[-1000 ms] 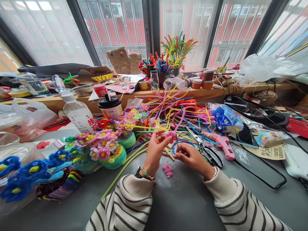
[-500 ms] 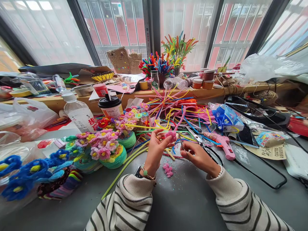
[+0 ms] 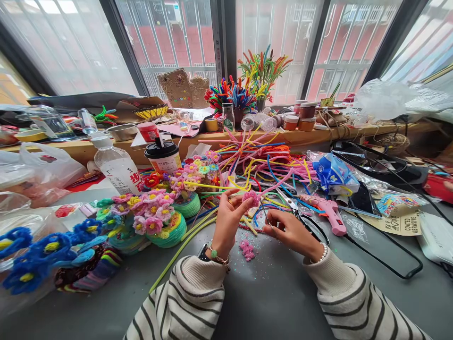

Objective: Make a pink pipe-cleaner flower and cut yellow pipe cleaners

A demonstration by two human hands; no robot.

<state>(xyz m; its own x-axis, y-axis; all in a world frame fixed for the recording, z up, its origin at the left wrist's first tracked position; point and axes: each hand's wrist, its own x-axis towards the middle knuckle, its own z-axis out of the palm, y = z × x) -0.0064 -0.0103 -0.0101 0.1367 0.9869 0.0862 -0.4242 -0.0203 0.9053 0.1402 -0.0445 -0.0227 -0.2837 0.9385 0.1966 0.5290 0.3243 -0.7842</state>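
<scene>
My left hand (image 3: 230, 218) pinches a small pink pipe-cleaner flower (image 3: 250, 198) between thumb and fingers above the table. A pink pipe-cleaner stem (image 3: 278, 182) runs from the flower up to the right. My right hand (image 3: 288, 231) is closed on a thin, pointed metal tool (image 3: 264, 212); whether it is tweezers or small scissors I cannot tell. Its tip is close to the flower's right side. Below the hands, another pink fluffy flower (image 3: 247, 250) lies on the grey table (image 3: 262, 297) among scattered glitter.
Finished pipe-cleaner flowers in pots (image 3: 155, 217) stand left, near a bottle (image 3: 116, 165) and lidded cup (image 3: 162, 158). Loose pipe cleaners (image 3: 255, 153) are heaped ahead. Larger scissors (image 3: 288, 200) and a pink glue gun (image 3: 329, 212) with its black cord lie right.
The pink stem has swung down from nearly upright to a slant toward the right, and the flower has turned in my left hand. My right hand has moved very little.
</scene>
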